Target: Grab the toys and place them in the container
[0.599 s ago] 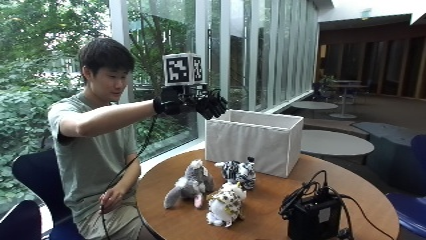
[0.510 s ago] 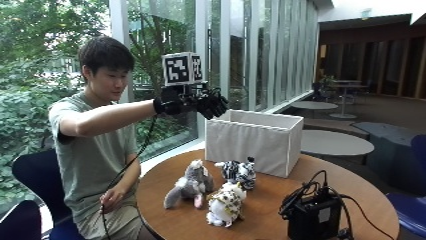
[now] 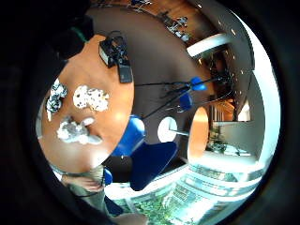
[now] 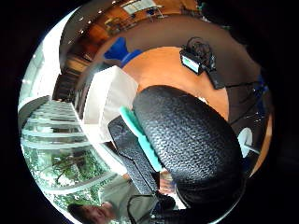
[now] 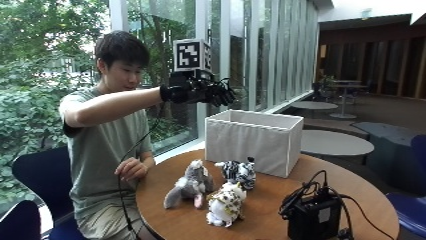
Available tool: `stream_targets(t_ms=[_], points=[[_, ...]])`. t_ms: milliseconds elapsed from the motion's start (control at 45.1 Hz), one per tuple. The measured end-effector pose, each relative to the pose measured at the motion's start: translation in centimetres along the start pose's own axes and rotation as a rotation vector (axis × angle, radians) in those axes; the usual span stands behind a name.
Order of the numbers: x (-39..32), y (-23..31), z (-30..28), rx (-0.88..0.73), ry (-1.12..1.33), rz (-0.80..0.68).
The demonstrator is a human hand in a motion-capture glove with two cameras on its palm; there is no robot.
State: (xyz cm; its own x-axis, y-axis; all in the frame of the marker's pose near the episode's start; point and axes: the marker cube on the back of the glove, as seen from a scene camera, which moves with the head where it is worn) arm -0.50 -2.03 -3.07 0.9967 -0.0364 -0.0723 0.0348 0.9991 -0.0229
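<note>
In the outside view my gloved right hand (image 5: pixel 203 93) hangs high in the air, just short of the near left corner of the white fabric container (image 5: pixel 253 142). Its fingers droop loosely and hold nothing. Three plush toys stand on the round wooden table (image 5: pixel 266 200) in front of the container: a grey one (image 5: pixel 190 185), a zebra (image 5: pixel 239 172) and a spotted one (image 5: pixel 225 202). The little finger side palm view shows the zebra (image 3: pixel 55 98), the spotted toy (image 3: pixel 91 98) and the grey toy (image 3: pixel 75 131) far below. A gloved finger (image 4: pixel 187 144) fills the thumb side view beside the container (image 4: pixel 110 100).
A black device (image 5: pixel 313 217) with cables sits at the table's near right edge. Blue chairs (image 3: pixel 150 159) stand around the table. The person's bare left hand (image 5: pixel 132 169) rests at the table's left edge. Glass windows run behind the container.
My right hand has risen a little and drifted slightly toward the container. The toys and the container have not moved.
</note>
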Motion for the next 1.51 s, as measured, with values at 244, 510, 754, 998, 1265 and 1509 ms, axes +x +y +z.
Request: stream_targets(t_ms=[244, 510, 754, 998, 1265, 1509], points=[[0.3, -2.2, -0.6, -0.037, 0.062, 0.003], [-0.4, -5.0, 3.0, -0.177, -0.035, 0.056], [-0.2, -8.5, 17.3, -0.399, -0.008, 0.133], [-2.0, -6.0, 29.0, -0.485, 0.037, -0.055], [-1.6, -7.1, 30.4, -0.374, -0.091, -0.067], [-2.0, -7.8, 30.5, -0.231, -0.174, -0.051]])
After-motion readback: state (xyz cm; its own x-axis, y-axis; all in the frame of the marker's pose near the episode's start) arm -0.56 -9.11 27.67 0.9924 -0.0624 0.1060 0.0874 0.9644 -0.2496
